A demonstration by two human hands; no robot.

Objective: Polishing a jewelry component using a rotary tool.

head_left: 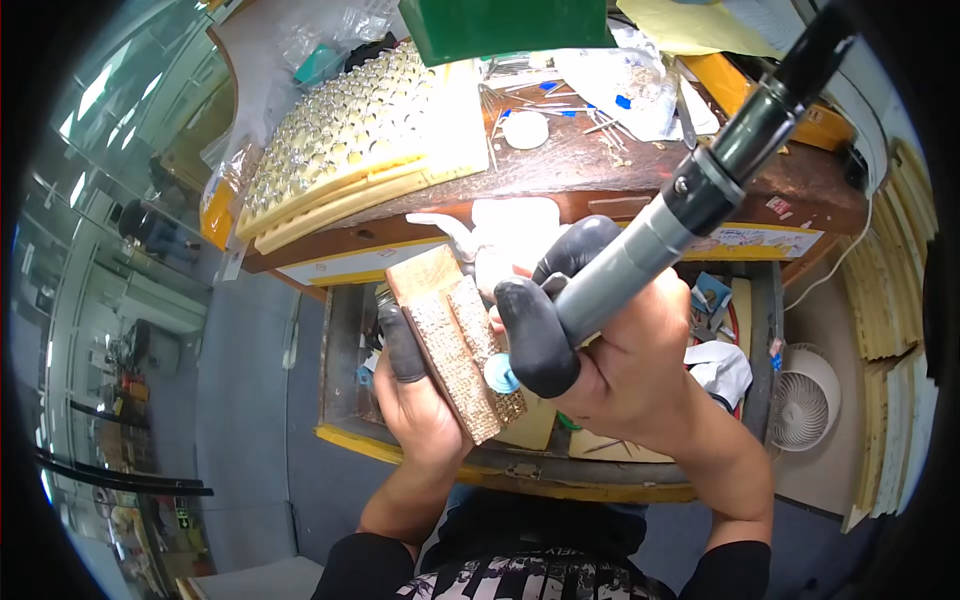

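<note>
A wooden block (420,272) is tilted in my left hand (412,400), whose thumb wears a black finger cot and presses along the block's left side. Gold-coloured, bumpy-textured strips (448,350) cover much of the block's upper face. Wrapped in my right hand (630,370) is a grey and black rotary handpiece (635,262), its rear end rising to the upper right. Black cots cover the thumb and a finger there too. A small light blue disc (500,374) at the tool's working end is against or very close to the strips' right edge.
Behind my hands stands a worn wooden bench (590,190). On it lie a board of shiny domed pieces (340,130), a white round lid (525,130), scattered thin bits and a green box (505,28). Beneath is an open drawer (340,400); a white fan (803,398) stands right.
</note>
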